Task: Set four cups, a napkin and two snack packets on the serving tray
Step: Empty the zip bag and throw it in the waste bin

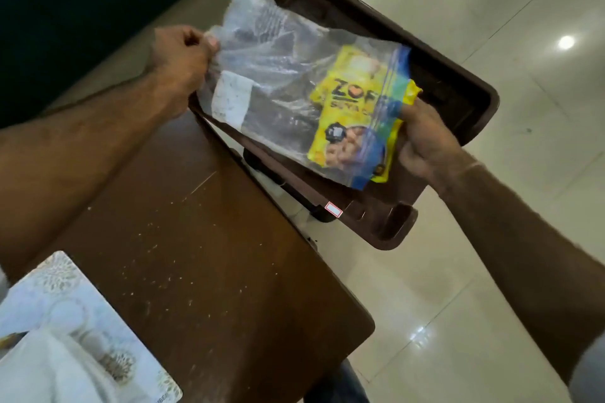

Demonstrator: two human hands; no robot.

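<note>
Nearest the lens, a patterned white mat (65, 304) with crumpled white fabric on it (possibly the napkin, too blurred to say) lies on the brown table (196, 255). Beyond, a clear plastic bag (278, 85) holds a yellow snack packet (353, 114) above the dark brown serving tray (458, 101). With arm outstretched, the left hand (180, 59) pinches the bag's closed end; the right hand (425, 141) grips the packet at the bag's mouth.
</note>
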